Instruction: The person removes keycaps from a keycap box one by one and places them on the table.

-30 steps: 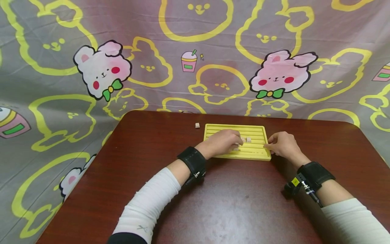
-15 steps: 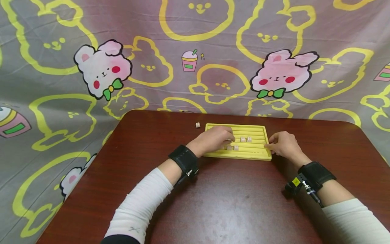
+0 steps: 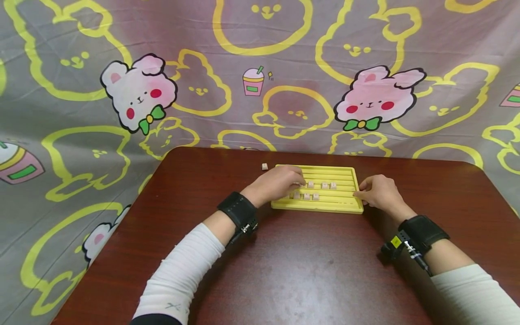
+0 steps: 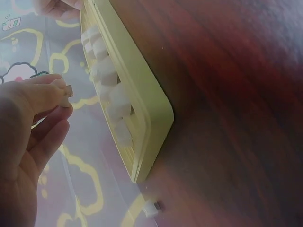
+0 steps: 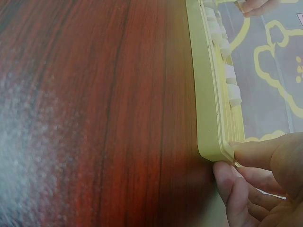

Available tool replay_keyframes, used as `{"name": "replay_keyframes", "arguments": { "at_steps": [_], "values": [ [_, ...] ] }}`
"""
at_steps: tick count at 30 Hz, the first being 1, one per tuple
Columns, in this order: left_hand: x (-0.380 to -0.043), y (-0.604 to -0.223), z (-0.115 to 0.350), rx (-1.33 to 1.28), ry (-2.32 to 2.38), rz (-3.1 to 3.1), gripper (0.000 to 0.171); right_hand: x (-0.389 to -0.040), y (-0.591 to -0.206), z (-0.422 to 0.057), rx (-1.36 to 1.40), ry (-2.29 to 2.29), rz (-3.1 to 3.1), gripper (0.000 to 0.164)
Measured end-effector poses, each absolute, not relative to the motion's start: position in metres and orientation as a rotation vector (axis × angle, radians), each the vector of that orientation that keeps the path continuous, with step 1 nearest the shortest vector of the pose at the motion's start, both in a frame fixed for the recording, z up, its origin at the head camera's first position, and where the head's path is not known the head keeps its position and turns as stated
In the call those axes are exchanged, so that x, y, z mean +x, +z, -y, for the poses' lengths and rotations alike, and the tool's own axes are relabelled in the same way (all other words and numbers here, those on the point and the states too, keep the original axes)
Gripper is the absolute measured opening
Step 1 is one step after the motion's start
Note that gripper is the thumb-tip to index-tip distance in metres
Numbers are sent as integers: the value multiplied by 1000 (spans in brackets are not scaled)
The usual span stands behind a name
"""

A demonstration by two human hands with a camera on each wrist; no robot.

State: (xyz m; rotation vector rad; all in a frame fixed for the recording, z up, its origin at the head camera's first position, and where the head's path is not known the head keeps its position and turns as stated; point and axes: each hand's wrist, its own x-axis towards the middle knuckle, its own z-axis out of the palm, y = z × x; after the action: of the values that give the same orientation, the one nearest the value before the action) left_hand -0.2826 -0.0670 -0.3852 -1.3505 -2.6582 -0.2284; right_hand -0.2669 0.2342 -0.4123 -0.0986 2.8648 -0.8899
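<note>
My left hand (image 3: 278, 183) is over the left part of a yellow ridged tray (image 3: 337, 207), hiding some of it. In the left wrist view its thumb and fingers pinch a small white keycap (image 4: 65, 98), raised beside the tray. Three keycaps show in the tray's farther row, one keycap (image 3: 310, 184) nearest my fingers and a pair to its right. Several more, such as one keycap (image 3: 306, 196), stand in the nearer row. At the tray's right edge my right hand (image 3: 378, 192) grips the rim between thumb and fingers.
One loose keycap (image 3: 265, 166) lies on the brown table (image 3: 317, 266), just beyond the tray's far left corner. Behind the table hangs a cloth (image 3: 284, 67) printed with cartoon rabbits.
My left hand has moved leftward over the tray, uncovering keycaps in both rows. My right hand stays on the tray's right edge, and the tray has hardly shifted.
</note>
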Motion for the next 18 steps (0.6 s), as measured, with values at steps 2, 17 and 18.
{"name": "replay_keyframes", "arguments": {
  "at_steps": [2, 17, 18],
  "values": [
    [-284, -385, 70, -1342, -230, 2653, 17, -267, -413, -234, -98, -889, -2864, 34],
    [-289, -381, 89, -1251, -278, 2653, 16, -269, -413, -236, -103, -897, -2866, 34],
    [-290, -381, 90, -1247, -274, 2655, 17, -269, -413, -236, -104, -899, -2866, 34]
  ]
}}
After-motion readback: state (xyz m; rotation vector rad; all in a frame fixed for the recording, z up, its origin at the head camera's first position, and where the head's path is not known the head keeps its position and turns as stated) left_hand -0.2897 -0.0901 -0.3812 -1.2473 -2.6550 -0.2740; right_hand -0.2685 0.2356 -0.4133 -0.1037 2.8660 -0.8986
